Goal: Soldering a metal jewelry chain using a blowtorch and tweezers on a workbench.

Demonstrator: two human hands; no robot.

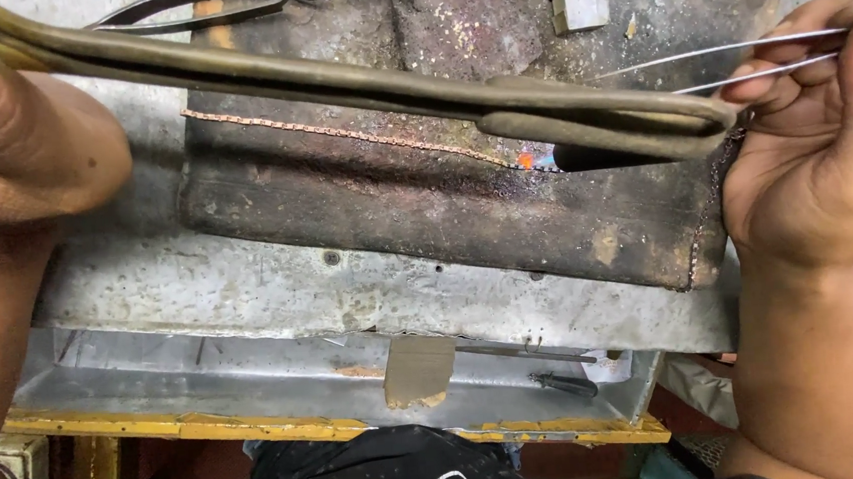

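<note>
left hand [10, 149] fisted around blowpipe [356, 84], upper left. right hand [811, 153] pinching thin tweezers [734, 63], wrist bent inward. small flame at pipe tip touching fine chain [339, 134] lying across charred block [424, 205] on bench [250, 292].

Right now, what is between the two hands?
In the head view, a long brass blowpipe torch stretches from the left hand towards the right hand, above a thin chain on the charred block.
</note>
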